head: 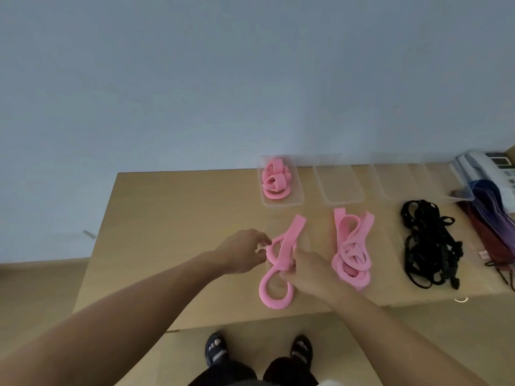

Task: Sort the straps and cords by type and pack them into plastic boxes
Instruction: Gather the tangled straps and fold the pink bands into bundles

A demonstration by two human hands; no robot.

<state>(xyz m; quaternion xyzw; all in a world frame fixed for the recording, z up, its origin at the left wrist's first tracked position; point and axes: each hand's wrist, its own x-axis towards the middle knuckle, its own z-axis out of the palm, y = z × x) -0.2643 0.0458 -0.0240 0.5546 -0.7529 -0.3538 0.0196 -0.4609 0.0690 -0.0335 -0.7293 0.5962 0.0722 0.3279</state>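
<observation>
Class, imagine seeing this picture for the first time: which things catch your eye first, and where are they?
The pink strap stands out first, pinched between the left hand and right hand near the table's front. Right of it lies a pink pile, then black cords further right. Behind, a clear box holds coiled pink straps.

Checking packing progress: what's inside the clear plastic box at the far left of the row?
Rolled pink flat straps lie in the clear plastic box; their count and anything beneath them is hidden.
</observation>
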